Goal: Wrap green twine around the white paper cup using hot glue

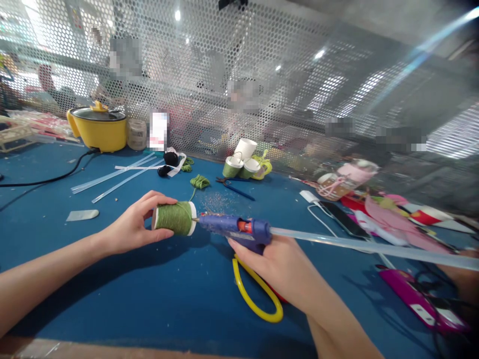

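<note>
My left hand (140,222) is closed around a white paper cup (192,219) wrapped in green yarn (174,218), held on its side above the blue table. A strand runs from the cup's rim to a small bundle of green yarn (199,182) behind it. In my right hand (277,269) is a blue hot glue gun (228,225), gripped by its handle. Its nozzle points left and is at the white rim of the cup; whether they touch I cannot tell. A long clear glue stick (337,242) sticks out of the gun's back.
Yellow-handled scissors (239,284) lie below the glue gun. Pliers (235,188) and several cups (246,148) stand or lie behind. Spare glue sticks (123,174) and a yellow electric pot (99,129) are at left; a phone (344,219) and a purple power strip (415,299) at right.
</note>
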